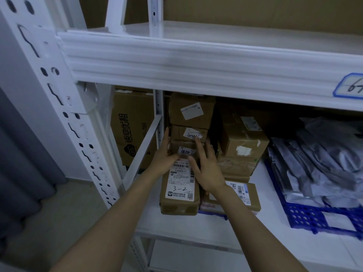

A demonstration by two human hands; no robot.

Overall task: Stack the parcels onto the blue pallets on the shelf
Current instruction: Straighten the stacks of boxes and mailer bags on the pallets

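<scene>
Shelf (216, 224): white steel; the lower board carries all items.
Blue pallet (306, 214): well to the right of the right hand (208, 169), loaded with grey poly bags (324, 163).
Long parcel (179, 205): brown carton directly beneath both wrists. Its long axis runs from the shelf's front edge straight back. The top bears a white shipping label with "3-2" handwritten at the near end.
Small parcel (180, 147): brown, tagged "4010", at the long parcel's far end, between the hands, below the upper cartons (189, 112).
Left hand (165, 160): straight fingers flat against the small parcel's left side.
Right hand: fingers spread, touching its right front.
</scene>
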